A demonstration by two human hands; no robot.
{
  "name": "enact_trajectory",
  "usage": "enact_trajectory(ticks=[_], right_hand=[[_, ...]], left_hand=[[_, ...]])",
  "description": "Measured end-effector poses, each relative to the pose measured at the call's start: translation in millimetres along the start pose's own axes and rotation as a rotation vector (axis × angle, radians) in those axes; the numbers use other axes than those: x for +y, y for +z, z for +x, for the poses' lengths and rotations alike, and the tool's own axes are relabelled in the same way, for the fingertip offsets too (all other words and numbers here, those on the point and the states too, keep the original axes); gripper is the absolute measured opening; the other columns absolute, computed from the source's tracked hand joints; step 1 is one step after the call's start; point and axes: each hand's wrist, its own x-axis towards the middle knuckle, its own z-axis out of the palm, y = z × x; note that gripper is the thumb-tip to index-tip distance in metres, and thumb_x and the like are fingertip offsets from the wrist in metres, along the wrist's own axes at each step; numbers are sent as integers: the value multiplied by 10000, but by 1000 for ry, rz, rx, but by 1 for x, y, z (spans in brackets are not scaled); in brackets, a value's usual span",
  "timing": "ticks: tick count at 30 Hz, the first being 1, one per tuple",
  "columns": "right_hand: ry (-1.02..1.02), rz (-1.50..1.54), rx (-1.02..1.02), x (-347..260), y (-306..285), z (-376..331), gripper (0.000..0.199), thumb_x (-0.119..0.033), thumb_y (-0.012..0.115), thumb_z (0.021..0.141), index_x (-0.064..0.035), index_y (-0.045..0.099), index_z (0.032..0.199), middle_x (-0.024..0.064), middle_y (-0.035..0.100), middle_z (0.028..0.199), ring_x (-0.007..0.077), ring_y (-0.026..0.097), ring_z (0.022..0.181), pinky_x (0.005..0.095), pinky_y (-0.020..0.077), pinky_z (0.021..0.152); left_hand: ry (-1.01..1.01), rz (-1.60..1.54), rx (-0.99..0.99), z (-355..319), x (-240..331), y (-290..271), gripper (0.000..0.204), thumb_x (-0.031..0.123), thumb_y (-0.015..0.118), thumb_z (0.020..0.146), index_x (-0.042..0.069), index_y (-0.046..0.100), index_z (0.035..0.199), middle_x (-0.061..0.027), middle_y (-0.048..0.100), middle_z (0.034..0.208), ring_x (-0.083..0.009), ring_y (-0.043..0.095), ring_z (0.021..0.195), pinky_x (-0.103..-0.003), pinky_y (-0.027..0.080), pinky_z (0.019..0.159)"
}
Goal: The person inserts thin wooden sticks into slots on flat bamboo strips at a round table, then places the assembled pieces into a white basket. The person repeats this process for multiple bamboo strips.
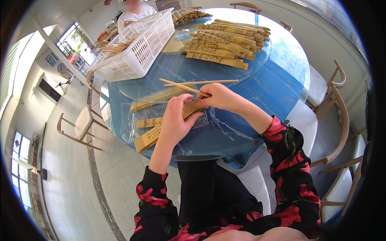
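Your right hand has its fingers closed in a pinch around the lower end of a slim wooden chopstick, pale and plain, which slants up and leftward above the glass-topped table. A second chopstick lies nearly level, left to right, just beyond your knuckles; whether you grip it, you cannot tell from here. Your left hand curls, thumb and fingers slightly apart, around a tan printed paper sleeve, held between both hands, its long axis running from lower left to upper right.
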Motion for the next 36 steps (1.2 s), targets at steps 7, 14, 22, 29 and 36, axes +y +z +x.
enact_trajectory(ticks=[7,14,22,29,36], right_hand=[[-53,-1,42,0,-3,2,117,-73,696,872,37,674,904,35,639,732,98,587,676,254,463,623],[-27,-58,20,-6,0,-3,124,-69,678,877,50,701,902,49,659,731,100,618,685,265,488,630],[-23,-83,59,-6,-1,-2,132,-101,700,873,31,705,886,47,632,687,106,568,635,272,449,595],[-13,-121,73,0,3,1,200,-179,733,887,19,701,877,30,590,672,84,517,645,269,424,592],[-3,-114,8,3,2,1,248,-232,742,902,13,709,894,11,590,701,79,514,666,261,413,603]], left_hand=[[-27,29,28,-1,-9,-5,92,59,645,919,13,615,992,-117,615,917,-289,591,851,-352,475,733],[-85,-48,14,-2,-6,-3,72,42,630,920,27,620,989,-115,664,968,-328,633,939,-379,506,799],[42,88,28,6,7,-7,273,34,700,846,59,649,1112,-99,677,1055,-293,630,970,-355,504,864],[97,188,-1,4,2,-7,328,66,771,771,78,690,1089,-71,681,1058,-294,616,1025,-385,497,918],[52,105,-5,2,0,-3,288,62,766,788,63,672,1060,-92,687,1042,-307,635,1013,-391,513,889]])
